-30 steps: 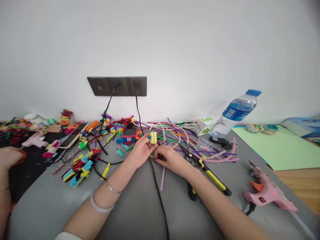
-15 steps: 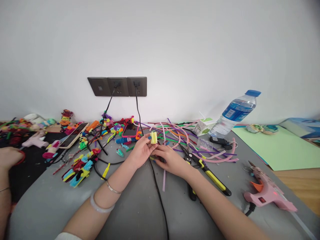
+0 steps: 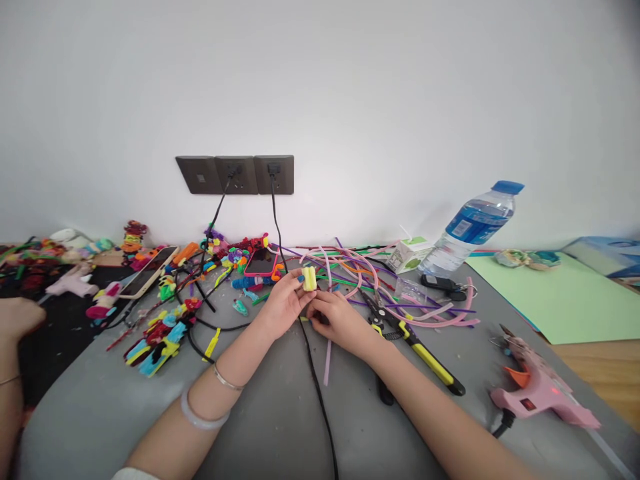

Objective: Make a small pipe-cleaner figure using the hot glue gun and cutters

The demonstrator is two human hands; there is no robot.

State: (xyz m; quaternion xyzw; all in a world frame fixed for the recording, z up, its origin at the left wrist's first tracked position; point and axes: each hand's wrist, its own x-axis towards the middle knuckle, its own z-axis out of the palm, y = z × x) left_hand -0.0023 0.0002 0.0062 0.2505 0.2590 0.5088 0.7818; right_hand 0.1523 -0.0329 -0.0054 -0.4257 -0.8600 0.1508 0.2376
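My left hand (image 3: 281,308) pinches a small pale-yellow fuzzy piece (image 3: 310,279), apparently bent pipe cleaner, upright between thumb and fingers. Close against it on the right is my right hand (image 3: 343,321), its fingers curled and tips pressed together just below the yellow piece. Whatever sits in those fingertips is too small or hidden to make out. Behind both hands spreads a tangle of pink, purple and green pipe cleaners (image 3: 357,267). Yellow-and-black pliers (image 3: 430,363) lie by my right forearm, which covers part of them.
At the right rest a pink glue gun (image 3: 540,397) and green paper (image 3: 555,300). A water bottle (image 3: 470,227), drink carton (image 3: 407,255) and keys (image 3: 445,285) stand or lie farther back. Black cables (image 3: 315,380) cross the table. Left are pipe-cleaner figures (image 3: 160,340), phones (image 3: 150,272) and another person's hand (image 3: 20,319).
My right fingers have drawn in a little more tightly below the yellow piece. The yellow piece is slightly turned. The other person's hand at the left has shifted slightly.
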